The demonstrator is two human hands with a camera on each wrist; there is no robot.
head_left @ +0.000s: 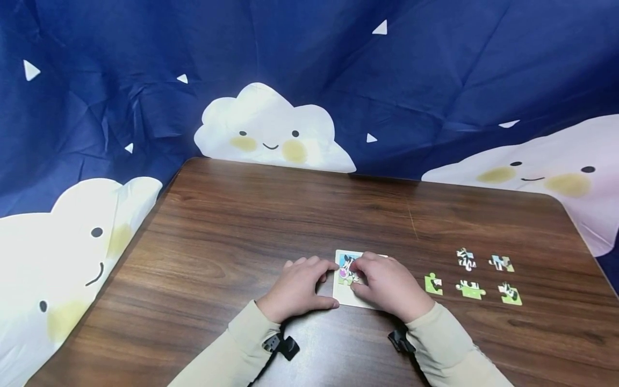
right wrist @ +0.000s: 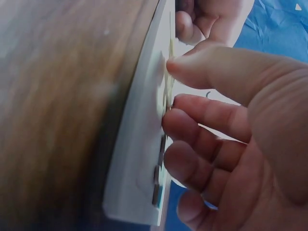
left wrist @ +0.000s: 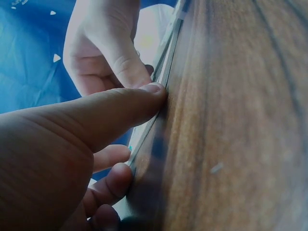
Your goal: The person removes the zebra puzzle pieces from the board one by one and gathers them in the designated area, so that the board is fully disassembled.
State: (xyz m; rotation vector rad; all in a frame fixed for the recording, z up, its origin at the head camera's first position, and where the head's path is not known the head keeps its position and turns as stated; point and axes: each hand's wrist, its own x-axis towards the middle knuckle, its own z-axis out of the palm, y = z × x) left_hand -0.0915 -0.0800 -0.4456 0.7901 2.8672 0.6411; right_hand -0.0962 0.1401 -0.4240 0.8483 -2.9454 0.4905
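Observation:
A pale-framed puzzle board (head_left: 344, 294) lies on the table, its left part covered by joined pieces showing a black-and-white animal (head_left: 347, 263). My left hand (head_left: 301, 285) rests beside it, thumb at the near left corner and index fingertip on the left edge. Over the board's right part, my right hand (head_left: 393, 282) pinches a thin puzzle piece (right wrist: 169, 89) between thumb and forefinger, low against the board surface. The fingers hide most of that piece, so its picture cannot be made out. From the left wrist view, the left thumb (left wrist: 153, 91) touches the board's edge.
Several loose puzzle pieces lie right of the board, among them a green one (head_left: 433, 284), a long green one (head_left: 470, 290) and a striped one (head_left: 466, 259). A blue cloth (head_left: 300, 48) with clouds hangs behind the wooden table (head_left: 271, 215).

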